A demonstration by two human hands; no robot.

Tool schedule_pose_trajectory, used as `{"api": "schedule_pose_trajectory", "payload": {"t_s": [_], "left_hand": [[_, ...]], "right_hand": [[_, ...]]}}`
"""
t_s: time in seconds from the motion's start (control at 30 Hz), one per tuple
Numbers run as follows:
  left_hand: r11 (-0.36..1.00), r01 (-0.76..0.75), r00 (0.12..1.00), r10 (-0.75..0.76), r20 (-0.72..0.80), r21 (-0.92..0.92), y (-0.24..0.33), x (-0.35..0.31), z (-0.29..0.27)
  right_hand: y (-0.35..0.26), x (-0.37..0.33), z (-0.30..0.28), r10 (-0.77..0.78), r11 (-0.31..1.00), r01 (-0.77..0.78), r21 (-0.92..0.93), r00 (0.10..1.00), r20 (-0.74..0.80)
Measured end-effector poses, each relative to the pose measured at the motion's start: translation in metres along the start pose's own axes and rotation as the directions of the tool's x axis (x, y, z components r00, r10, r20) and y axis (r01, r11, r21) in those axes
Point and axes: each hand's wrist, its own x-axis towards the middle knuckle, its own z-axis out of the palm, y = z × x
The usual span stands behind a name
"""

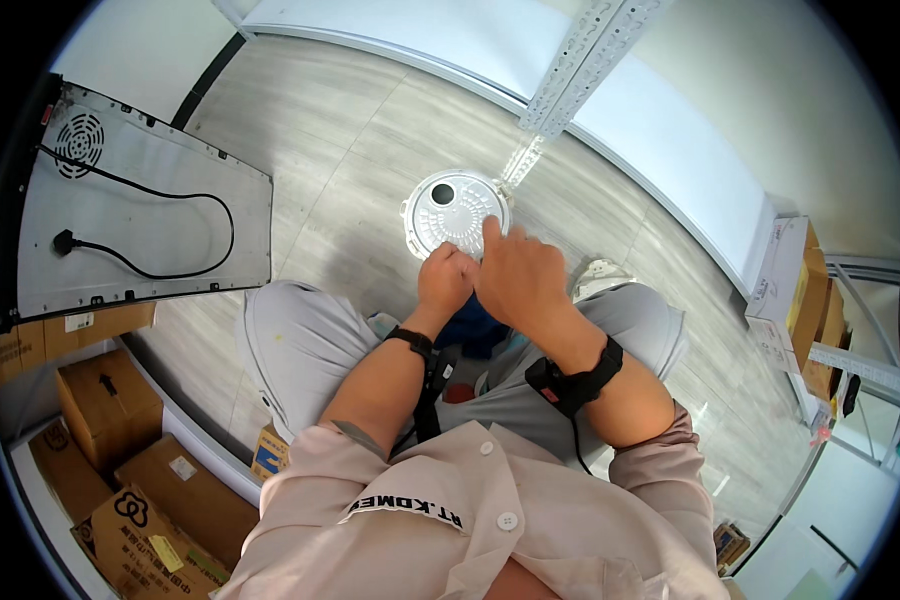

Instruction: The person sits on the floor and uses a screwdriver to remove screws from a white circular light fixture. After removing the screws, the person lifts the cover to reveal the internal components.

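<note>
A round silver part (pixel 448 222) stands in front of me, between and beyond my knees. Its top has a ribbed pattern, small tabs along the rim and one dark round hole toward the far left. My left hand (pixel 447 283) is closed at its near edge, fingers curled in. To the right of it, my right hand (pixel 522 275) is also closed and overlaps the near right rim, with one finger or thumb reaching up over the top. The hands almost touch each other. Whatever they grip is hidden beneath the fingers.
At the left lies a large metal-backed appliance (pixel 170 220) with a black power cord (pixel 225 205). Cardboard boxes (pixel 185 490) fill a low shelf at lower left. A perforated metal post (pixel 580 70) and white shelf stand ahead; more boxes (pixel 795 290) sit at right.
</note>
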Motion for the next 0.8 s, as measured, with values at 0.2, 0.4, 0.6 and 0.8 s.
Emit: {"api": "schedule_pose_trajectory", "payload": {"t_s": [0.2, 0.4, 0.6, 0.8], "left_hand": [[0.979, -0.092, 0.995, 0.084, 0.048, 0.185, -0.004, -0.002, -0.004], [0.956, -0.120, 0.991, 0.100, 0.087, 0.267, 0.006, -0.001, -0.014], [0.963, -0.157, 0.986, 0.139, 0.097, 0.220, -0.002, -0.001, -0.019], [0.910, -0.045, 0.999, 0.036, 0.030, 0.411, 0.024, -0.004, -0.030]], "right_hand": [[0.007, -0.001, 0.020, -0.213, 0.962, 0.243, 0.127, 0.954, -0.209], [-0.001, 0.005, 0.019, 0.056, 0.998, -0.057, -0.001, 0.992, -0.109], [-0.005, 0.007, 0.016, 0.049, 0.997, -0.049, 0.057, 0.999, 0.004], [0.007, -0.008, 0.012, -0.164, 0.978, 0.172, 0.121, 0.984, -0.073]]}}
